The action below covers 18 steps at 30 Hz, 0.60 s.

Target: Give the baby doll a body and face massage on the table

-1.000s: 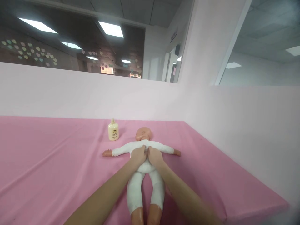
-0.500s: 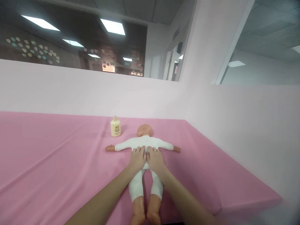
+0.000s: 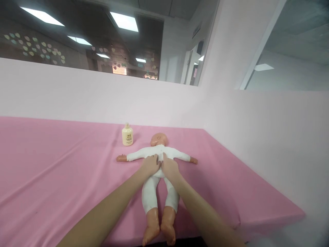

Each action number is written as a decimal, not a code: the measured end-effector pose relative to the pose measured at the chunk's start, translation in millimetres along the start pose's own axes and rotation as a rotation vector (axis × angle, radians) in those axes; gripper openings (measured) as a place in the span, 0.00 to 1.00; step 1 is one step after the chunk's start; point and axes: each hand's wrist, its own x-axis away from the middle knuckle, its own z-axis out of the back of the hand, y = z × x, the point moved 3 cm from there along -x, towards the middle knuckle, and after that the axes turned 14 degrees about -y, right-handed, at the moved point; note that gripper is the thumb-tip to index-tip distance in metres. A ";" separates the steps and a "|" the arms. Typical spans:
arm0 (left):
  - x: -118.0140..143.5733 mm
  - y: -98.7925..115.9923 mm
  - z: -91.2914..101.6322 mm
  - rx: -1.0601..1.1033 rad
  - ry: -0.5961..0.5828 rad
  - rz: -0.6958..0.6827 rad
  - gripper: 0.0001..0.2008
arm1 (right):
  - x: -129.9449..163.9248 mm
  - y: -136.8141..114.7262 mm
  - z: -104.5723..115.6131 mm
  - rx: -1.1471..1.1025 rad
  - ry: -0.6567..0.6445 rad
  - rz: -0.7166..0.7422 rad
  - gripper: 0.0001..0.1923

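A baby doll (image 3: 160,150) in a white suit lies stretched out on the pink cover, arms spread, its head at the far end and turned to one side. Its bare feet point toward me. My left hand (image 3: 150,166) wraps round the left side of the doll's waist, thumb on top. On the opposite side of the waist, my right hand (image 3: 170,168) is closed in the same way, thumb pointing toward the head. The other fingers of both hands are mostly hidden round the doll's sides.
A cream pump bottle (image 3: 127,136) stands left of the doll's head. Pink cloth (image 3: 64,164) covers the padded table, whose edge runs along the right. A white wall (image 3: 102,99) with windows rises behind it.
My hands went from lying flat with fingers forward on the doll's trunk to curling round its sides, thumbs on top. The view tilted slightly down.
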 end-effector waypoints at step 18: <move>-9.4 -35.3 -36.9 0.377 0.200 0.105 0.19 | -4.7 22.2 -15.9 -0.325 0.119 -0.069 0.25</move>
